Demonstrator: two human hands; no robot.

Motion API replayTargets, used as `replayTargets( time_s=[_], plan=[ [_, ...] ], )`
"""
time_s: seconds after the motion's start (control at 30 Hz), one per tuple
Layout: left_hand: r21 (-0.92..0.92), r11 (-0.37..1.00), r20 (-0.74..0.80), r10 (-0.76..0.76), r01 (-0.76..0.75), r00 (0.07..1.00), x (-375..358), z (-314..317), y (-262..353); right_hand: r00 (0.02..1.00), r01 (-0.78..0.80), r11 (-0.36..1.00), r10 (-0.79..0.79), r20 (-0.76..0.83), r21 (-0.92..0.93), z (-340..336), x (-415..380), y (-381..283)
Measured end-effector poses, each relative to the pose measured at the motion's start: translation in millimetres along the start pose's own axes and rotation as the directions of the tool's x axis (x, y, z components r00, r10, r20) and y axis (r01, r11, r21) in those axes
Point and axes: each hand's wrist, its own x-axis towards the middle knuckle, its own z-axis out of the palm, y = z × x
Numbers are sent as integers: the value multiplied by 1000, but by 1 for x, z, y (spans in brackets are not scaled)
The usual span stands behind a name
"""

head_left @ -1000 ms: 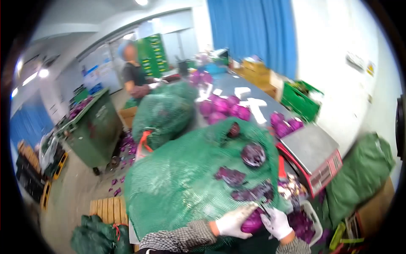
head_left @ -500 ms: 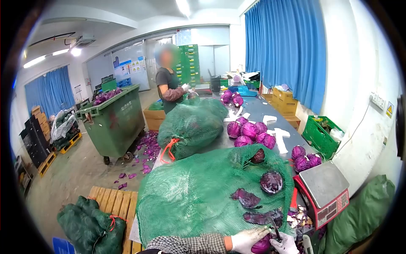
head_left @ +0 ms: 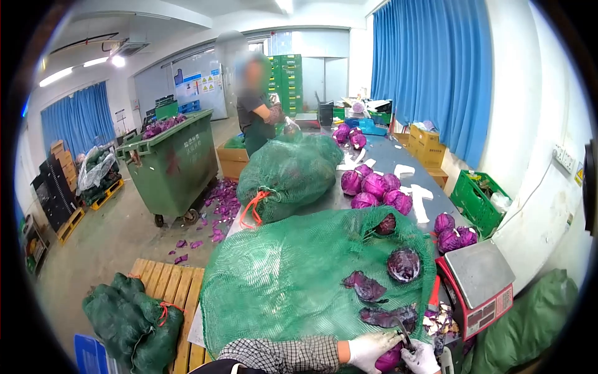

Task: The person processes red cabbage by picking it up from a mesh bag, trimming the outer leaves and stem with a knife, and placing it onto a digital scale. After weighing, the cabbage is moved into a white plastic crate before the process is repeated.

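My left hand (head_left: 372,350), in a white glove, is closed round a purple cabbage (head_left: 390,359) at the bottom of the view. My right hand (head_left: 422,358), also gloved, grips a knife (head_left: 406,337) whose dark blade points up beside the cabbage. Just beyond both hands lies a green mesh bag (head_left: 268,280), spread over the table. Dark loose leaves (head_left: 364,287) and one whole darker cabbage (head_left: 403,265) rest on the mesh. Another cabbage (head_left: 386,224) sits at the bag's far end, partly covered by the netting.
Right of the bag stands a red scale (head_left: 479,280), with trimmed scraps (head_left: 441,319) beside it. Peeled cabbages (head_left: 374,186) and a full mesh bag (head_left: 289,177) lie farther along the table. A co-worker (head_left: 254,115) stands behind that bag, near a green wheeled bin (head_left: 174,162).
The view has shifted slightly, moving the scene a little to the right. My hands stay at the cabbage with the knife. The co-worker's hands have moved.
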Motion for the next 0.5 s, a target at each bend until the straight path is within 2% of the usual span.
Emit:
replayTargets(
  time_s=[0.03,0.07,0.13,0.17,0.3,0.37,0.4,0.43,0.47,0.5],
  plan=[
    [-7,1000,7,1,-1,1000,1,-3,2,993,95,994,-98,-67,-47,2,-1,-1],
    [-23,1000,26,-4,5,1000,0,-6,4,994,49,998,-53,-95,-42,5,-1,-3],
    [-56,998,73,-17,21,997,-1,-17,11,981,-6,983,-30,-191,-186,12,0,4],
    [-45,999,59,-7,10,998,-2,-17,11,970,33,989,-66,-233,-144,17,1,11],
    [-42,998,-24,34,-35,999,-9,-5,4,979,26,994,-48,-200,-110,12,-1,-7],
    [-96,990,-74,98,-105,992,-11,-3,-1,961,138,988,-150,-231,-67,12,0,-9],
    [-57,998,-1,37,-37,999,-10,-12,3,950,184,982,-190,-247,-47,11,-3,-10],
    [-19,1000,72,-20,22,997,-8,-19,9,968,162,982,-177,-176,-95,15,-6,12],
    [21,997,143,-72,70,987,-7,-19,15,987,72,997,-75,-145,-27,6,-2,-11],
    [20,1000,23,-19,18,1000,-8,-8,9,959,156,974,-190,-212,-167,9,0,-8]
  ],
)
